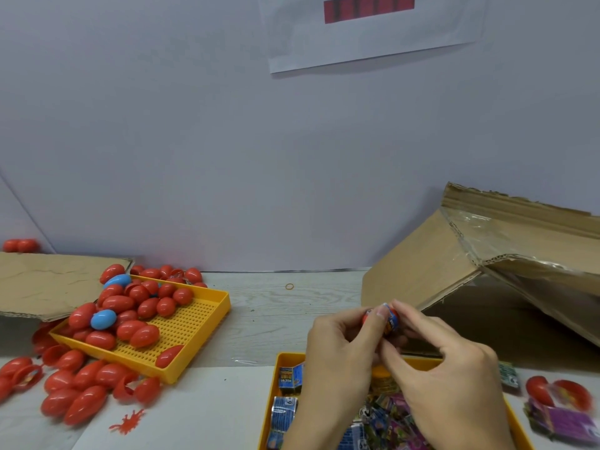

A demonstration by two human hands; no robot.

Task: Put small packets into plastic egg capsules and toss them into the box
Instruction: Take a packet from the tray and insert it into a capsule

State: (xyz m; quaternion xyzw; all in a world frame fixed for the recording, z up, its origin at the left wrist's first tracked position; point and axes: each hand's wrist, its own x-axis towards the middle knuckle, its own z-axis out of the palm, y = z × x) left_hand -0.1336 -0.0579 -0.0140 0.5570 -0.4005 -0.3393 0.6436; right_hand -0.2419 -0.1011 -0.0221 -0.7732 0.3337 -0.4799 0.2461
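Note:
Both my hands meet over the near yellow tray [281,358] of small packets [285,407]. My left hand [337,362] grips a red egg capsule [370,315] by its left side. My right hand [444,378] pinches a blue and orange packet [391,321] at the capsule's opening; how far in it sits is hidden by my fingers. The cardboard box [487,280] lies on its side just behind and right of my hands, its open mouth facing me.
A second yellow tray [194,323] at left holds several red capsules and two blue ones [103,319]; more red capsules [74,388] lie spilled around it. Cardboard flap [48,284] at far left. An open red capsule [558,393] and purple packet [561,420] sit at right.

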